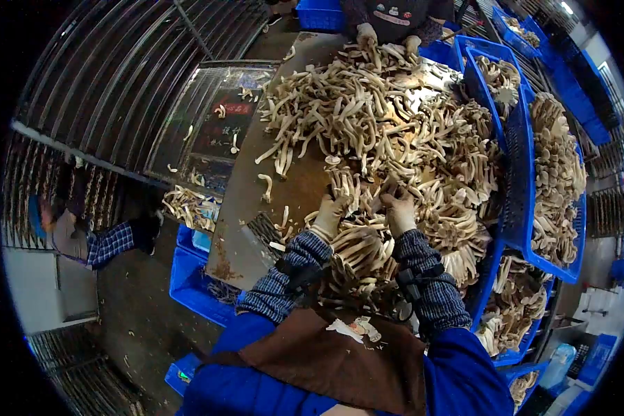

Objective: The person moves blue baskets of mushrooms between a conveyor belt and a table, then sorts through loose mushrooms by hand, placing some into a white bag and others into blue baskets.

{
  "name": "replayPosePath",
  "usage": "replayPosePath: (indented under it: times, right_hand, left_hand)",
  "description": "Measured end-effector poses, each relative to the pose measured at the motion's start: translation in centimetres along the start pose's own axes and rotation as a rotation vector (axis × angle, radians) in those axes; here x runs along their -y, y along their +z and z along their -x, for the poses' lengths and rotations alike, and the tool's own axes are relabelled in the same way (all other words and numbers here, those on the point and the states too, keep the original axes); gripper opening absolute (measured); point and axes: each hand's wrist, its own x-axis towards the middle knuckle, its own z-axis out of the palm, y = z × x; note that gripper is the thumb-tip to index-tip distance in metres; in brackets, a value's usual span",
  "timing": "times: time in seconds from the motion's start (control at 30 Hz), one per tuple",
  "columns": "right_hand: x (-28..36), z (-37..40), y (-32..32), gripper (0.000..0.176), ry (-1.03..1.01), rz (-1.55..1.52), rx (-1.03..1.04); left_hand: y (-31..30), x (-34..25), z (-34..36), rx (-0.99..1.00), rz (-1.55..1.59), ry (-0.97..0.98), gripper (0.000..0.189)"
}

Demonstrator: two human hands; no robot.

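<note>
A big heap of pale long-stemmed mushrooms (367, 118) covers a brown table (246, 187). My left hand (328, 215), in a light glove, grips a clump of mushrooms (350, 184) at the near edge of the heap. Just to its right, my right hand (399, 211) closes on the same clump, fingers buried among the stems. Both forearms wear plaid sleeves with dark straps. More mushrooms lie between my arms, close to my brown apron.
Another person's gloved hands (388, 38) work at the far end of the heap. Blue crates (527, 173) full of mushrooms stand tilted at the right. A blue crate (194, 284) sits on the floor at the left, beside someone's plaid leg (111, 243). Wire racks (132, 62) fill the left.
</note>
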Motion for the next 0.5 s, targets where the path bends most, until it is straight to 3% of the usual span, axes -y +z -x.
replayPosePath:
  times: [0.07,0.13,0.17,0.2,0.23,0.27,0.3,0.33,0.37,0.43,0.47,0.5]
  right_hand:
    - [-0.9,-0.1,-0.2,0.035,-0.327,0.38,0.018]
    - [-0.7,-0.1,0.0,0.036,-0.477,1.064,-0.105]
    - [-1.1,-0.4,-0.1,0.036,-0.475,1.065,-0.106]
    - [-1.8,-1.1,-0.1,0.031,-0.339,0.806,-0.163]
    - [2.8,0.2,0.4,0.031,-0.001,0.348,-0.054]
    - [7.5,1.5,0.9,0.034,0.342,-0.086,-0.1]
    - [5.5,1.2,0.9,0.046,0.208,-0.192,0.089]
    - [3.1,1.0,1.2,0.046,0.211,-0.189,0.087]
    - [0.8,0.9,1.6,0.055,-0.081,0.152,0.148]
    - [-2.2,0.1,2.4,0.065,-0.374,0.493,0.203]
    - [-3.2,-0.5,2.8,0.066,-0.155,0.361,0.131]
    - [-2.6,-0.4,3.0,0.065,-0.062,0.322,0.129]
  left_hand:
    - [-0.9,1.0,-0.6,0.127,0.081,0.017,0.034]
    - [-1.2,1.4,-0.9,0.159,0.105,0.007,0.034]
    - [-1.6,2.0,-1.3,0.191,0.129,-0.004,0.035]
    - [-3.0,3.9,-2.8,0.192,0.129,-0.008,0.035]
    - [-5.1,6.7,-5.1,0.221,-0.096,0.218,0.031]
    - [-5.2,6.8,-5.3,0.241,-0.209,0.33,0.029]
    - [-5.2,6.9,-5.5,0.248,-0.318,0.445,0.027]
    - [-5.3,7.2,-5.6,0.355,-0.191,0.306,0.027]
    - [-3.9,5.7,-4.1,0.353,-0.114,0.19,0.029]
    - [-0.8,2.1,-1.1,0.273,0.076,-0.036,0.034]
    - [0.3,0.8,-0.1,0.227,0.131,-0.105,0.037]
    - [1.3,-0.1,0.5,0.188,0.128,-0.143,0.041]
